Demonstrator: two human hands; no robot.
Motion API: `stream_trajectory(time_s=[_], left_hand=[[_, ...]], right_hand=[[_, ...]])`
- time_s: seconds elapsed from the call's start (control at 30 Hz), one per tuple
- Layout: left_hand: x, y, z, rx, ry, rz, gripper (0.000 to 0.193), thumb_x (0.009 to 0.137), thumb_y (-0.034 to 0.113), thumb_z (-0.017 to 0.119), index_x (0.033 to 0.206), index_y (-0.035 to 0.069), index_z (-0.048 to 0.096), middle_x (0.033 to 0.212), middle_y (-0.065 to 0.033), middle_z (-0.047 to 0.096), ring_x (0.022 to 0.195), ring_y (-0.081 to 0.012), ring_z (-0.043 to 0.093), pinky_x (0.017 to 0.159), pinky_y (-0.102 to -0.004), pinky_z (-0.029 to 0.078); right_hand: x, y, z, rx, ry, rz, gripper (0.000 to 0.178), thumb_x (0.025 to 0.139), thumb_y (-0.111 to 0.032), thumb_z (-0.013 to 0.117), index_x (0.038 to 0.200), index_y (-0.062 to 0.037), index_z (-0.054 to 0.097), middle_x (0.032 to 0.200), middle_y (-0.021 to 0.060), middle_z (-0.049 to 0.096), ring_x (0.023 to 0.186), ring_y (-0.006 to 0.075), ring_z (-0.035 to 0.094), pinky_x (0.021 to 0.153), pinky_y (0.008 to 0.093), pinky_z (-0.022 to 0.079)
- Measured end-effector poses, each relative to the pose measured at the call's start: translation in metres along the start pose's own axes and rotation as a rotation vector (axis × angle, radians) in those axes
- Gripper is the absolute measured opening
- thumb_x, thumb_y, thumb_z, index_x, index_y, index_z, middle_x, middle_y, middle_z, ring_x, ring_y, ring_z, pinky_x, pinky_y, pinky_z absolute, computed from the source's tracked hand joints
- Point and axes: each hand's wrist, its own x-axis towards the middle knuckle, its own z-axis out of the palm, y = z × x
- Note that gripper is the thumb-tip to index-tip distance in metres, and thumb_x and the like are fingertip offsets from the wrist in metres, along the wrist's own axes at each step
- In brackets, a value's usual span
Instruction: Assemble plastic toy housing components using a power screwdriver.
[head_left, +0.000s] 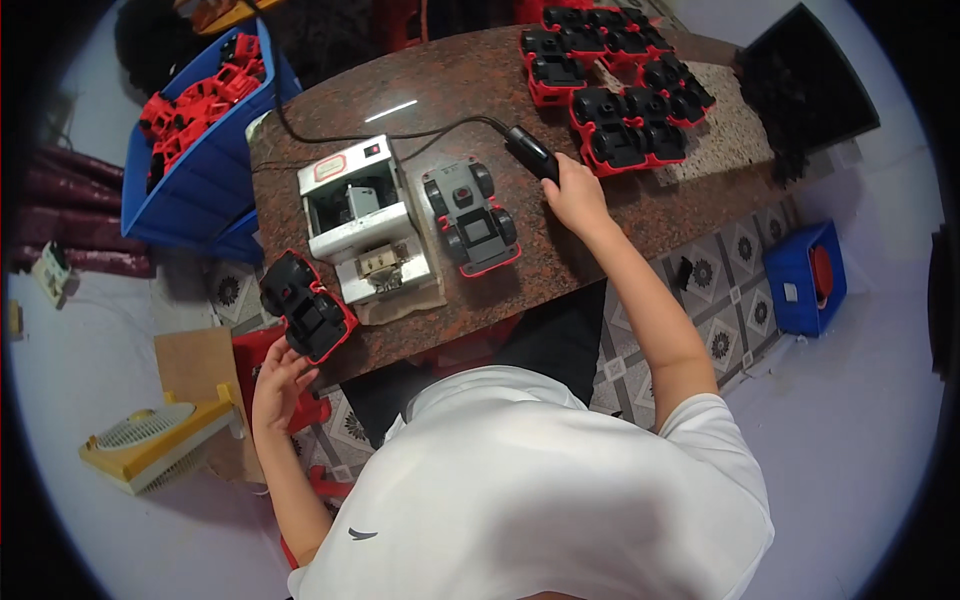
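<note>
Work at a dark granite surface (545, 250), read from left to right. At far left, 1 blue bin (180, 205) holds a heap of red parts. The left grip (278, 385) has curved fingers that meet the near end of 1 black-and-red toy chassis (310, 310) at the surface's left front corner; whether they clasp it or merely steady it cannot be told. Just right of this chassis stands 1 white machine (325, 170), probably a screw feeder. Beside it, 1 grey-and-red chassis (465, 215) lies with its 4 wheels and flat underside showing. Further right, the right grip (578, 195) is closed around the near part of 1 black corded driver (530, 153); the bit is not visible. Beyond lies a group of black-and-red chassis (620, 125).

For good handling of the step apparently in hand, bringing chassis and driver into working position, the left chassis should sit fully on the surface, backed by the palm rather than the fingertips. The driver is best held upright over each screw hole, pressed straight down, with its cable (420, 134) led clear of the machine.
</note>
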Motion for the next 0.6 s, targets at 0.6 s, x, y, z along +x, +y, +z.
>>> stream_trajectory(time_s=[0.6], left_hand=[[0.044,-0.009,-0.008,-0.172,0.203,-0.019,0.038,0.089,0.035,0.06,0.117,0.01,0.054,0.11,-0.0041,0.061,0.1,-0.0145,0.057,0.084,-0.0279,0.046]], right_hand=[[-0.012,-0.08,-0.13,1.299,-0.292,0.324,0.047,0.086,-0.026,0.065,0.122,-0.0038,0.046,0.086,0.004,0.055,0.065,0.0119,0.053,0.054,0.0253,0.046]])
